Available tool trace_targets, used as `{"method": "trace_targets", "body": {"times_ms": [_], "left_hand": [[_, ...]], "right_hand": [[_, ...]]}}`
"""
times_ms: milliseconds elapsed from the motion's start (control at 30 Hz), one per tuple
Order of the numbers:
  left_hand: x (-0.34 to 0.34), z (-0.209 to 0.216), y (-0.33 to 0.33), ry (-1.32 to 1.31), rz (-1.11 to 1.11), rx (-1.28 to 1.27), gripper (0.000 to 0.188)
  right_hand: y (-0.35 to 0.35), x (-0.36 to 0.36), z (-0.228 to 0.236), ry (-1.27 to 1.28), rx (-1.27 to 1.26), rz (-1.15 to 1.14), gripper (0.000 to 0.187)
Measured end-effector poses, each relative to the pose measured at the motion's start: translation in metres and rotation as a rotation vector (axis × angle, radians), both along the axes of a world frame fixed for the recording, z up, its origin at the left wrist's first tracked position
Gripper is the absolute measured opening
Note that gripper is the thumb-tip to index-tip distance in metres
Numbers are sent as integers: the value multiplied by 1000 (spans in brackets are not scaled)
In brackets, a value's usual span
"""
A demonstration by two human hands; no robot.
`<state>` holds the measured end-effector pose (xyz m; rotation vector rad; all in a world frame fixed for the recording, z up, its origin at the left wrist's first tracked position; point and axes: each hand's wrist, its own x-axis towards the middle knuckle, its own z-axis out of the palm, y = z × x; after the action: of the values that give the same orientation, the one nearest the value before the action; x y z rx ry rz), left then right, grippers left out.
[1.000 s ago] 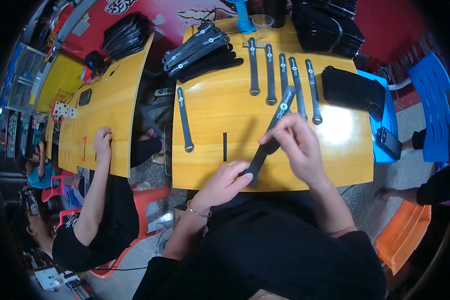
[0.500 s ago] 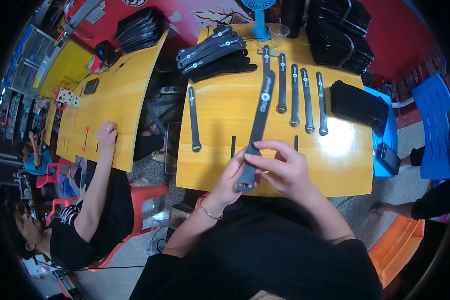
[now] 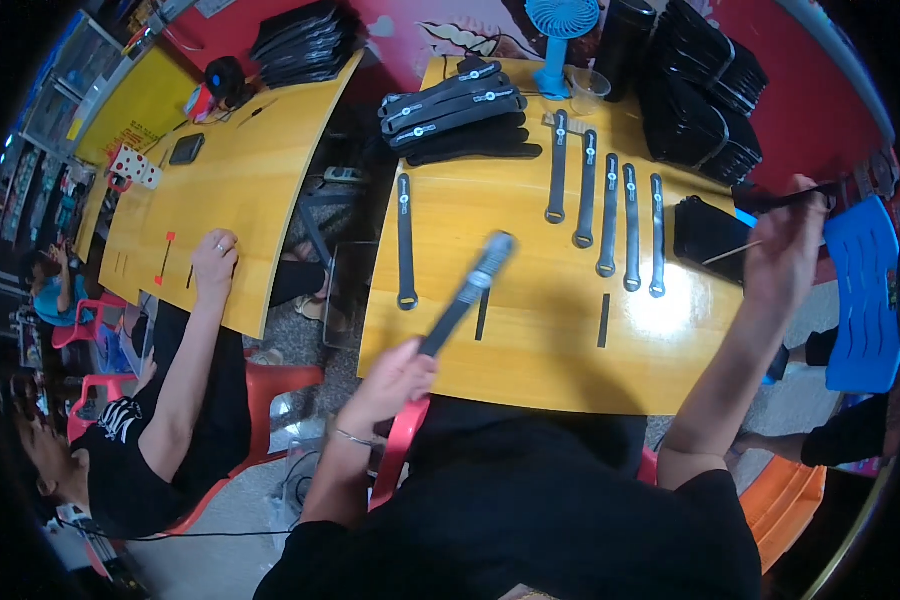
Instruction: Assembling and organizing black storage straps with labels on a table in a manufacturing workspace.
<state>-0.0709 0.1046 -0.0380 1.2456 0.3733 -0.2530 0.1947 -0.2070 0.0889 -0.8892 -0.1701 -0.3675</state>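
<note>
My left hand point(image 3: 398, 375) is closed around the lower end of a dark grey strap point(image 3: 455, 312). The strap's blurred upper part slants up and right over the table. Raised past the table's right side, my right hand point(image 3: 785, 240) has curled fingers. A thin light stick point(image 3: 732, 253) sticks out from its palm side, over a black zip pouch point(image 3: 695, 232). Several matching straps, each with a slotted round end, lie in a row point(image 3: 607, 220) left of the pouch. Another single strap point(image 3: 406, 245) lies at the table's left.
A heap of straps point(image 3: 450, 120) sits at the back left of the yellow table point(image 3: 540, 365). Behind are a blue fan point(image 3: 560, 40), a clear cup point(image 3: 590, 90) and bundled black packs point(image 3: 705, 120). A co-worker point(image 3: 170, 440) sits left at another table point(image 3: 250, 170).
My right hand has let go of the strap and swung far right and up, with the thin stick now showing. My left hand has moved left, tilting the strap rightward.
</note>
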Motion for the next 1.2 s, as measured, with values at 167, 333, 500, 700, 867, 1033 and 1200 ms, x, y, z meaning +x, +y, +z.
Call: {"method": "trace_targets", "body": {"times_ms": [167,333,500,700,867,1033,1200], "left_hand": [[25,-7,20,-456,232,280,18],[57,-2,25,-316,202,683,19],[54,-35,45,-391,131,1028,27],[53,-36,47,-321,283,880,19],[55,-38,64,-367,253,878,22],[63,-40,71,-380,273,825,25],[55,-30,69,-496,369,713,25]], "right_hand": [[51,-11,-14,-229,-555,7,12],[112,-21,-38,-385,-855,12,5],[135,-32,-37,-398,-949,77,13],[155,-32,-60,-698,-1138,10,24],[184,-45,-100,-853,-1273,53,16],[201,-67,-143,-736,-1633,315,12],[204,-73,-152,-639,-1563,388,14]]}}
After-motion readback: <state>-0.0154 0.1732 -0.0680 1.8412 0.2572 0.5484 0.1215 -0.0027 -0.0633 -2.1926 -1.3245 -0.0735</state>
